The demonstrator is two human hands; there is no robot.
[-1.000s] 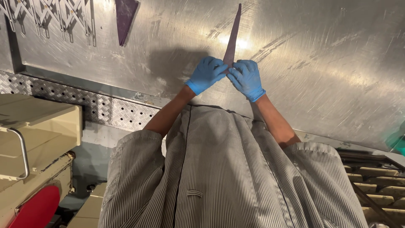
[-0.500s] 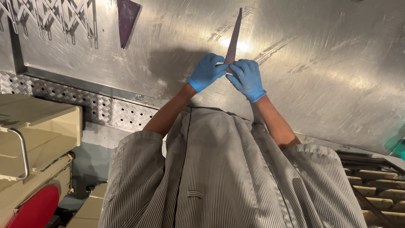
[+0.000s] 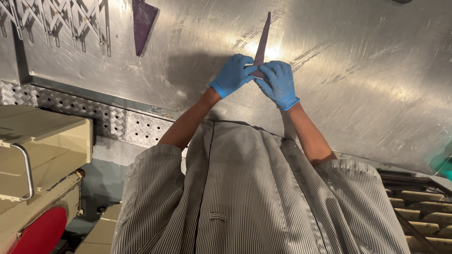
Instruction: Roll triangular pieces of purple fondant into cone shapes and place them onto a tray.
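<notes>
While both gloved hands meet on the steel bench [image 3: 358, 70], the near end of a long purple strip [image 3: 263, 37] is pinched between the left hand [image 3: 234, 75] and right hand [image 3: 278, 83]; a purple triangle [image 3: 141, 21] lies well left.

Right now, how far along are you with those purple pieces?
Seemingly done: one purple triangle lies set aside on the steel table. In hand: the left hand and right hand pinch the near end of a narrow purple piece, which points away across the table. Left: this piece at least; no other unworked pieces show.
</notes>
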